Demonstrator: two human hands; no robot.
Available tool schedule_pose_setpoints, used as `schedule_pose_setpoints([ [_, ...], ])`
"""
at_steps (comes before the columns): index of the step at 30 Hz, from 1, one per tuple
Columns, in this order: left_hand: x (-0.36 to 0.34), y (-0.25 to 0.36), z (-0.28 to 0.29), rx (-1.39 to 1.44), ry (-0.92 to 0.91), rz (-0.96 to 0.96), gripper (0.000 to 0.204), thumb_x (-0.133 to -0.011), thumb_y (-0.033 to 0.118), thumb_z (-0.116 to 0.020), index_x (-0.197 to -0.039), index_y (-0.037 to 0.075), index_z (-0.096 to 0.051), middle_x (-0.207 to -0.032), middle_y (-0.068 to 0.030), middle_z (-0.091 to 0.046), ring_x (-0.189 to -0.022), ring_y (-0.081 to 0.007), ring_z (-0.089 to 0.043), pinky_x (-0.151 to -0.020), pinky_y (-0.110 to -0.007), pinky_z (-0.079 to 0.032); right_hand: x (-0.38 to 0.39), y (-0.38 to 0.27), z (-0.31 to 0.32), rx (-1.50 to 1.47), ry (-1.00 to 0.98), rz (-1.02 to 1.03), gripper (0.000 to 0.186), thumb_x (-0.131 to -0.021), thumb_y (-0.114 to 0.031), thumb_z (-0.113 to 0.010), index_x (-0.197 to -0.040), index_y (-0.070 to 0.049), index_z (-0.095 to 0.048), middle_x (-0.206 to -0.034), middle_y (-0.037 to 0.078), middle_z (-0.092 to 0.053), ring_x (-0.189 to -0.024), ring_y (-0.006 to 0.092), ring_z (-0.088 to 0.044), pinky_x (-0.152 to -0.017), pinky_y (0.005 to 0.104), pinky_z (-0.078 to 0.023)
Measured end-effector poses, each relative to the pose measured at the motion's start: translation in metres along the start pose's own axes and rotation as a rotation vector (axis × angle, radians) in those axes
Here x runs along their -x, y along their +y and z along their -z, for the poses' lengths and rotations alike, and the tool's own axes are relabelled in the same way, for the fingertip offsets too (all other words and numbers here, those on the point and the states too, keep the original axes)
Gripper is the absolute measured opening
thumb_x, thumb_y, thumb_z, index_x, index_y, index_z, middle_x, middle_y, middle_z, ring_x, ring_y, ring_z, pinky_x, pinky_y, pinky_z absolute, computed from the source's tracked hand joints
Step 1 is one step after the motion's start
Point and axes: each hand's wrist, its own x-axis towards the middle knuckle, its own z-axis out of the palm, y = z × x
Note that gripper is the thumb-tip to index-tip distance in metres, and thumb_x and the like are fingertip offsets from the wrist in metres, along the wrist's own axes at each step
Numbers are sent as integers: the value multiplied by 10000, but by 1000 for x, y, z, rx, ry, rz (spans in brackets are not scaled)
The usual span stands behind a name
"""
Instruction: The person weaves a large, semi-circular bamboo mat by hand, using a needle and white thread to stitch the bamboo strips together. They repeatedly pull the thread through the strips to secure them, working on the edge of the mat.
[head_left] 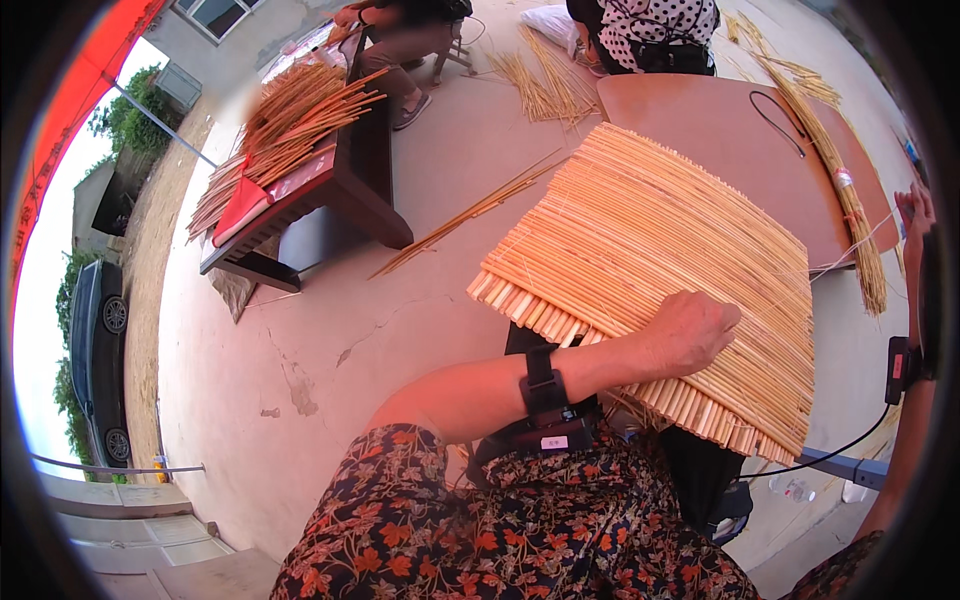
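Many orange leaves pattern the dark clothing (560,530) nearest the camera. Just beyond it, at the lap, lies a slatted mat (620,220) of pale tan stalks set side by side, its near edge showing the cut ends. The left hand (690,332) rests on this mat near its near edge, curled into a fist; whether the fingers pinch anything is hidden. A black strap (545,378) circles that forearm. At the far right rim, the right hand (915,210) is raised, well apart from the mat, and I cannot tell whether it is open or closed. Thin pale thread (850,250) runs from the mat's right side toward it. Behind the mat stands a brown board (690,105), bearing a long tied bundle of stalks (838,180) and a black cord (775,118). To the left, a dark table (345,195) carries heaped stalks (290,110). Farther off sit two co-workers, one in a dotted top (660,30); a dark car (98,360) is outside at left
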Motion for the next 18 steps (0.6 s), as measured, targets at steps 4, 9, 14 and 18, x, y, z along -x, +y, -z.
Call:
schedule_pose_setpoints([
  [4,19,3,26,208,-43,189,253,-893,244,-720,-898,26,-590,-779,-178,-642,-783,-394,-639,-716,-471,-508,102,-15,-99,91,-402,-236,205,-1003,-312,-651,-923,-129,-608,-705,-49,-517,-600,52,-558,-571,232,-517],
  [9,53,13,56,62,359,224,419,-890,208,-762,-1166,-12,-537,-1081,-182,-620,-1032,-327,-632,-891,-392,-503,224,-80,-134,385,-734,-391,214,-965,-243,-673,-814,-117,-589,-644,-63,-495,-519,22,-471,-475,213,-405],
  [14,104,0,75,-172,529,97,510,-847,218,-803,-1226,-20,-558,-1139,-170,-610,-1047,-322,-613,-933,-414,-487,282,-99,-130,530,-897,-291,208,-951,-168,-657,-778,-65,-603,-656,-60,-514,-575,25,-452,-506,213,-375],
  [18,128,22,60,-316,274,-133,536,-785,316,-837,-1198,40,-635,-1174,-120,-648,-1100,-293,-622,-994,-457,-455,297,-101,-134,511,-1083,-161,149,-935,-119,-647,-878,19,-644,-703,-16,-572,-676,68,-490,-631,264,-430],
])
